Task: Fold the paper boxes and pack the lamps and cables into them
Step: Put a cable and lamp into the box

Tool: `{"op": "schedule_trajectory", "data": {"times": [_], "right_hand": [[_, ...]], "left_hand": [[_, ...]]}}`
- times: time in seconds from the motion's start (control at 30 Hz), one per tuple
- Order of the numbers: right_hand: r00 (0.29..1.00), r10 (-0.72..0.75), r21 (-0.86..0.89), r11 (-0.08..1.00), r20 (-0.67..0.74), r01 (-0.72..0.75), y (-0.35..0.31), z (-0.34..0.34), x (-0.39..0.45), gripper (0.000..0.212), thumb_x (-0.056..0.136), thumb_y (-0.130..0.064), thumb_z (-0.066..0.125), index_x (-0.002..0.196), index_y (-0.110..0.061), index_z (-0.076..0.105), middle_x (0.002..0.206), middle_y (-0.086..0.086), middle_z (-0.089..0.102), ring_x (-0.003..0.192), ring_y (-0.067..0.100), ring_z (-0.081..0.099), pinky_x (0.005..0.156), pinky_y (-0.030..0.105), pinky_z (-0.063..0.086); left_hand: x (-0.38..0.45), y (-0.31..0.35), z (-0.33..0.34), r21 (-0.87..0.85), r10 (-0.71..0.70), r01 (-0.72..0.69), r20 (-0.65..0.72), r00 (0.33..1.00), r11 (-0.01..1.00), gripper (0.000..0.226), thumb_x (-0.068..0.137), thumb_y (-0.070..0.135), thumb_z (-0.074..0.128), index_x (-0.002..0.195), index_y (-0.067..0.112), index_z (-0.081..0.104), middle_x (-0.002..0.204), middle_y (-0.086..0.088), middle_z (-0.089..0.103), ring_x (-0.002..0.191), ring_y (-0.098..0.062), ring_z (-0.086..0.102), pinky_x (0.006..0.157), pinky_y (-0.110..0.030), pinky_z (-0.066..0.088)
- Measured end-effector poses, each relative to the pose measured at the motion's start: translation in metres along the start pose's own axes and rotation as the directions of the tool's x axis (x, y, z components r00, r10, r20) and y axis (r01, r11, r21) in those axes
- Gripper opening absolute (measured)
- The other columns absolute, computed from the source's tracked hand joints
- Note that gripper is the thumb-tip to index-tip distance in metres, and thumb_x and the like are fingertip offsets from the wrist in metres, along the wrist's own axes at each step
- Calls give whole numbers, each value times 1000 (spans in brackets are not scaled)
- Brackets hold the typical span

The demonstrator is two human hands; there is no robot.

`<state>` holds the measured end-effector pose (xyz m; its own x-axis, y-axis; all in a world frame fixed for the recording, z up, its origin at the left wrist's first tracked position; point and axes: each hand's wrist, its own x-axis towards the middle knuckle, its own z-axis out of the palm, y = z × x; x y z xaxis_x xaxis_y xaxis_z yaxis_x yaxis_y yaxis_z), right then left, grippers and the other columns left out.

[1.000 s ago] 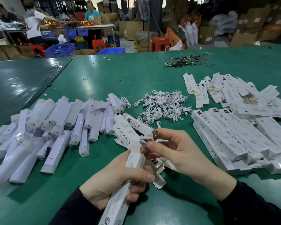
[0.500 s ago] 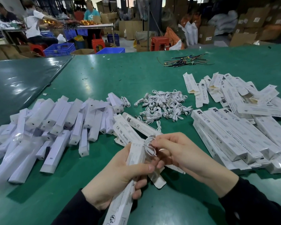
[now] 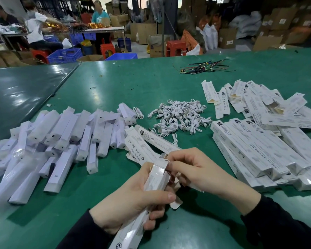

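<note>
My left hand (image 3: 133,200) grips a long white paper box (image 3: 156,178), tilted with its open end up. At that open end my right hand (image 3: 196,169) pinches a coiled white cable (image 3: 163,156), whose metal plug still sticks out of the mouth. A heap of wrapped white lamps (image 3: 61,137) lies to the left. Loose white cables (image 3: 181,117) are piled in the middle of the green table (image 3: 151,83). Flat unfolded boxes (image 3: 147,141) lie just beyond my hands.
Packed boxes (image 3: 255,151) are stacked at the right, with more flat boxes (image 3: 250,99) behind them. A bundle of coloured wires (image 3: 203,67) lies far back. People work at another table (image 3: 104,29) in the background among cartons and crates.
My right hand has brought the cable down to the box's open end and pushed most of it inside. My left hand has raised the box slightly.
</note>
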<state>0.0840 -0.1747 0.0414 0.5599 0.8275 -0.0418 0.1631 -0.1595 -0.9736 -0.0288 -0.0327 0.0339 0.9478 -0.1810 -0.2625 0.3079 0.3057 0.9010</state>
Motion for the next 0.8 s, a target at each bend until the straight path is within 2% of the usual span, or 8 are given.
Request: {"op": "schedule_trajectory", "data": {"times": [0.13,0.27,0.37,0.47,0.57,0.67,0.73,0.8], "right_hand": [[999,25,11,1000,28,-26,1,0,-1,21,83,-27,56,66,-17,61,54,-7,46,46,7,36,45,17,30],[993,61,43,997,97,-65,1,-2,-2,28,78,-21,50,76,6,58,61,8,40,48,8,32,46,22,24],[984,19,19,1000,177,-23,-3,-3,-4,17,82,-16,53,79,-9,68,59,3,43,49,6,36,47,18,27],[966,14,-85,996,260,9,-5,-8,-6,25,92,-2,56,81,-19,72,61,3,49,52,3,43,50,13,34],[977,29,-155,988,210,4,-3,-12,-6,24,89,4,59,79,-12,72,63,3,53,54,7,45,52,20,37],[995,15,-90,996,94,-6,0,-10,-5,21,84,6,63,82,-14,68,75,5,62,58,13,50,58,25,44],[998,-6,-38,999,63,9,0,-8,-5,25,82,6,64,90,-17,67,85,5,63,64,19,52,59,26,46],[996,5,-2,1000,92,-5,1,-7,-4,33,84,6,60,104,-18,70,96,16,64,70,29,56,55,24,48]], "left_hand": [[-1,0,0,-10,-11,11,29,1000,1000,64,75,-2,66,128,16,35,76,-7,58,43,-15,41,35,-18,37],[-2,0,3,-21,-35,38,111,993,999,67,78,-4,65,132,18,32,80,-10,54,42,-15,43,34,-18,38],[-2,0,3,15,-50,48,143,988,999,69,79,-4,64,134,21,32,80,-9,55,43,-15,43,34,-18,39],[-1,-4,3,45,-70,64,141,988,997,71,80,-4,64,135,21,29,78,-10,53,42,-15,43,35,-20,41],[1,-7,4,63,-80,72,130,988,995,67,80,-4,64,132,20,30,79,-12,50,42,-16,42,36,-21,41],[2,-7,2,72,-71,63,110,991,995,66,78,-3,64,130,18,29,82,-12,52,43,-17,41,35,-21,41],[2,-5,1,61,-70,64,107,992,996,68,78,-3,63,131,22,28,81,-9,56,44,-16,41,35,-20,39],[3,-4,0,42,-62,57,116,991,997,71,78,-4,62,132,29,29,80,-7,58,44,-16,41,36,-20,39]]}}
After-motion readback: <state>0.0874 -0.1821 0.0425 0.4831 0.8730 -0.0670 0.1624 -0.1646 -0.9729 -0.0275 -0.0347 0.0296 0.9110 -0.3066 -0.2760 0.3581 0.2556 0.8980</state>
